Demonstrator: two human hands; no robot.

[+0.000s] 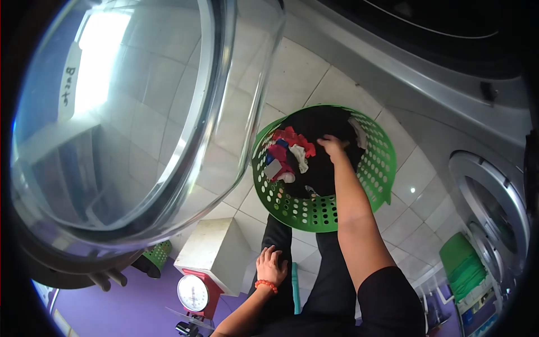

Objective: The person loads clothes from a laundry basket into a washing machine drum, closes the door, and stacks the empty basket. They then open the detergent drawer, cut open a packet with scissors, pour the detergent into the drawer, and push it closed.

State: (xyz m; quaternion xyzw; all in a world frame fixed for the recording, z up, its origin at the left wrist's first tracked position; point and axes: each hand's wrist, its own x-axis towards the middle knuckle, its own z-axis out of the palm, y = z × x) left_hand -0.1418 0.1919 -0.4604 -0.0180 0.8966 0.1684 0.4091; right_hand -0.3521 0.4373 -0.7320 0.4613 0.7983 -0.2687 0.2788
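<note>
My right hand [333, 148] reaches into a green laundry basket [377, 163], just over a heap of black clothes [320, 171]. Its fingers look apart, with no garment plainly gripped; whether the fingertips touch the fabric is hard to see. Left of that hand, a red garment [292, 137], a magenta piece [279, 154] and a white piece [299, 158] lie on the black heap. My left hand [272, 266], wearing an orange-red bead bracelet, rests on my trouser leg with its fingers spread and nothing held.
A clear round washer door [151, 129] hangs open at the left. Grey machines [426, 73] line the right side. Below left stand a white box [210, 244] and a red dial scale [210, 297]. Green fabric [461, 267] lies at the lower right.
</note>
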